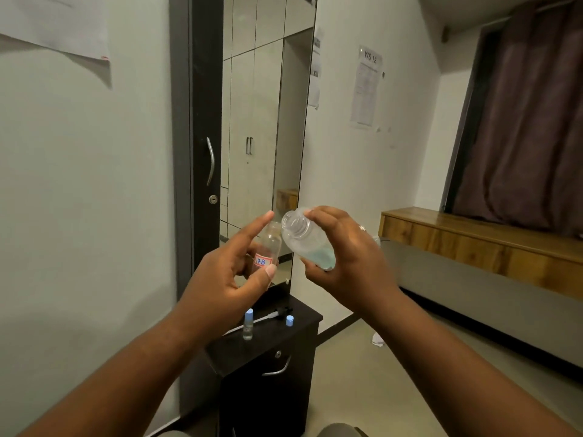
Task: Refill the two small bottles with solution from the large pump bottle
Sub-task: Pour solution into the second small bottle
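left hand (pixel 230 275) pinches small bottle (pixel 268 247) labelled "78" — right hand (pixel 350 253) grips tilted large bottle (pixel 307 241).

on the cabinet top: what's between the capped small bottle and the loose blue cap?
In the head view, the removed pump head with its dip tube lies on the cabinet top between the capped small bottle and the loose blue cap.

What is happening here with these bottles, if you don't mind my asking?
A person is refilling a small labelled bottle, held in the left hand, from the large bottle tilted toward it in the right hand. The pump lies on the dark cabinet below, beside a second small bottle with its blue cap on and a loose blue cap.
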